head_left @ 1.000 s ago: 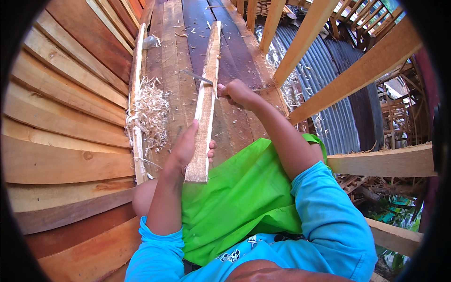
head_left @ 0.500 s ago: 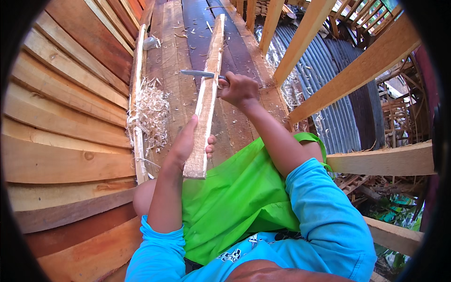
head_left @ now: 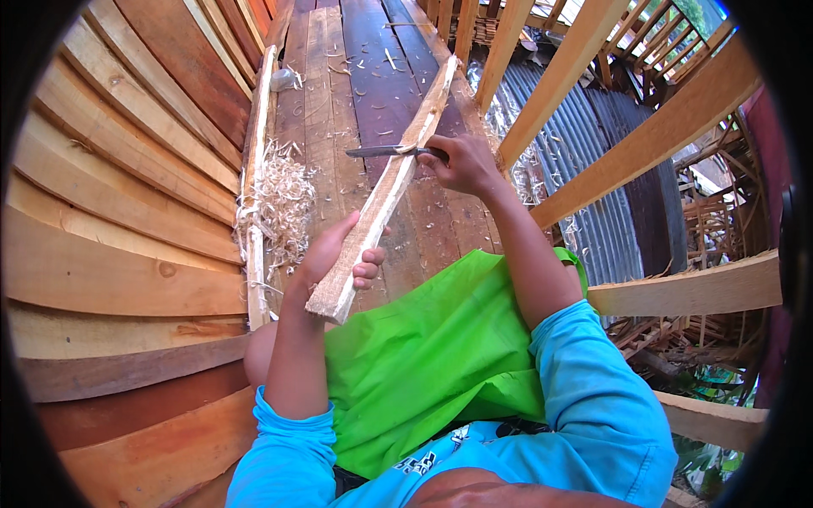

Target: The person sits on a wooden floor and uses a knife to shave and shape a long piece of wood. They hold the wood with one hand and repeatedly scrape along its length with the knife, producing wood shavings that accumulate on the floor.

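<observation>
A long, rough wooden stick (head_left: 379,201) slants up and away to the right, its thick end close to my lap. My left hand (head_left: 343,252) is closed round its lower part, thumb along one side and fingertips curled over the other. In my right hand (head_left: 464,164) is the dark handle of a knife (head_left: 377,151). The blade lies across the stick's upper half and points left, its edge touching the wood. A small curl of pale wood stands where blade and stick meet.
Curly wood shavings (head_left: 284,203) are heaped on the plank floor (head_left: 326,110) at left, against a long pale strip of wood (head_left: 257,195). A slatted plank wall (head_left: 127,220) rises on the left. Wooden railing posts (head_left: 550,76) stand right, with corrugated metal sheets (head_left: 584,161) beyond. Green cloth (head_left: 432,356) covers my lap.
The stick's far end has swung right and its near end left, so it slants more. My right hand and the knife have shifted slightly right and nearer to me.
</observation>
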